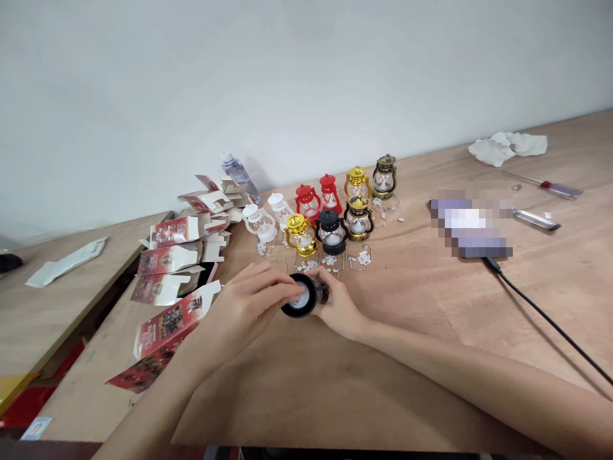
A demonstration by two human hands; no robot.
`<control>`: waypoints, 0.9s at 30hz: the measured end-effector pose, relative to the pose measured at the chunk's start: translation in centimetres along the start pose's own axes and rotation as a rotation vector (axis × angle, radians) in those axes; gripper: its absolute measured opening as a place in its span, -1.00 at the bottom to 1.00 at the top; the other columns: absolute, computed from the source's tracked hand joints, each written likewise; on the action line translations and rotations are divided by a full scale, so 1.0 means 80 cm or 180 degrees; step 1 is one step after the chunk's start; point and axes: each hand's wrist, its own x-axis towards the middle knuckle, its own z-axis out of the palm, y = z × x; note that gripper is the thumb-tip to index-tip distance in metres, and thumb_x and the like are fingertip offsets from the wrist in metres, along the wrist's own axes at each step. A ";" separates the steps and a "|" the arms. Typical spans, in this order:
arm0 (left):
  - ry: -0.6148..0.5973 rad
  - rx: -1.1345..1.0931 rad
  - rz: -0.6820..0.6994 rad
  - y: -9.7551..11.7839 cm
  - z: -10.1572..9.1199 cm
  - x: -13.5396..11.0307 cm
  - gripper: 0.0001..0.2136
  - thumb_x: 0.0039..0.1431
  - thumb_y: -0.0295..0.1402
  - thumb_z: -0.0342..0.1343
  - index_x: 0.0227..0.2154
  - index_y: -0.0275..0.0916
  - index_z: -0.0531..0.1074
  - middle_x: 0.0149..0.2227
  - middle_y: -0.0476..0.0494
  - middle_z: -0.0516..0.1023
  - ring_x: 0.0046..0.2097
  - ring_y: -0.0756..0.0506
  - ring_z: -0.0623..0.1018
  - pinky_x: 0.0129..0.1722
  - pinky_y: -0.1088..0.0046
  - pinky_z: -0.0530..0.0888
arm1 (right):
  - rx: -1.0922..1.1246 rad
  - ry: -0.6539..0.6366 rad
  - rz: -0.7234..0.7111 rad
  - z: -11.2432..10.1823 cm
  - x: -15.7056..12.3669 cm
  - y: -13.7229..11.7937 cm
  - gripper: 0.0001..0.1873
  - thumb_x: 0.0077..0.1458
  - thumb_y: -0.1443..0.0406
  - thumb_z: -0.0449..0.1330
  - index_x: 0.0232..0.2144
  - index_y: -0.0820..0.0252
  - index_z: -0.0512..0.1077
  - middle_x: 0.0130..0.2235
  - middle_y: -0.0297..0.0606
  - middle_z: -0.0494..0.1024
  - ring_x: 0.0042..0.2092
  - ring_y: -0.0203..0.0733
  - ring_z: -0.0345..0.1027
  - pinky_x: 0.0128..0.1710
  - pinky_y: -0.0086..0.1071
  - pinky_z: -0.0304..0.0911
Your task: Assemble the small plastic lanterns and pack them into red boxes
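Note:
My right hand (338,306) is wrapped round a black mini lantern (293,311), whose round base faces up toward me. The fingertips of my left hand (253,303) press on the white disc inside that base; whether they pinch anything there is hidden. Just beyond my hands stand several more mini lanterns: a black one (331,233), gold ones such as this lantern (301,236), red ones like this lantern (329,193), white ones like this lantern (259,223), and a bronze-coloured one (384,177). Small screws, paper bits and bent wire handles (360,258) lie before them.
Opened red and white boxes (170,259) pile up at the left, beside a clear bottle (239,176). On the right lie a phone (472,227) with a black cable (550,313), a screwdriver (558,188), another clear-handled tool (534,219) and crumpled tissue (507,147).

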 end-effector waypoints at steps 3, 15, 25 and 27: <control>0.0059 0.0072 -0.0027 0.000 0.002 -0.002 -0.86 0.26 -0.50 0.01 -0.20 -0.22 0.43 -0.30 -0.07 0.55 -0.29 0.00 0.43 -0.30 0.45 0.37 | 0.0030 -0.0009 0.0006 0.000 0.000 0.000 -0.62 -0.18 0.35 0.33 -0.26 0.13 0.33 -0.25 -0.34 0.49 -0.20 -0.20 0.37 -0.18 -0.34 0.26; 0.0220 0.0724 0.0136 0.003 0.002 0.003 -0.96 0.23 -0.48 0.06 -0.33 -0.25 0.39 -0.33 -0.07 0.55 -0.34 -0.02 0.40 -0.36 0.41 0.28 | 0.0069 0.0006 0.0038 0.001 0.000 0.000 -0.61 -0.19 0.28 0.35 -0.27 0.13 0.32 -0.27 -0.33 0.49 -0.21 -0.20 0.37 -0.19 -0.34 0.26; 0.0261 0.0914 0.0185 0.004 0.003 0.006 -0.96 0.21 -0.47 0.08 -0.34 -0.22 0.38 -0.35 -0.04 0.57 -0.36 -0.02 0.41 -0.38 0.40 0.25 | 0.0076 0.0015 0.0034 0.001 0.000 -0.001 -0.62 -0.20 0.29 0.35 -0.28 0.12 0.32 -0.27 -0.34 0.49 -0.21 -0.20 0.38 -0.18 -0.33 0.28; 0.0263 0.0921 0.0169 0.003 0.002 0.004 -0.96 0.20 -0.48 0.09 -0.32 -0.22 0.37 -0.35 -0.05 0.57 -0.35 -0.04 0.42 -0.37 0.39 0.26 | 0.0083 0.0022 0.0047 0.001 0.000 -0.002 -0.62 -0.20 0.32 0.34 -0.28 0.12 0.32 -0.27 -0.34 0.49 -0.21 -0.20 0.37 -0.18 -0.33 0.27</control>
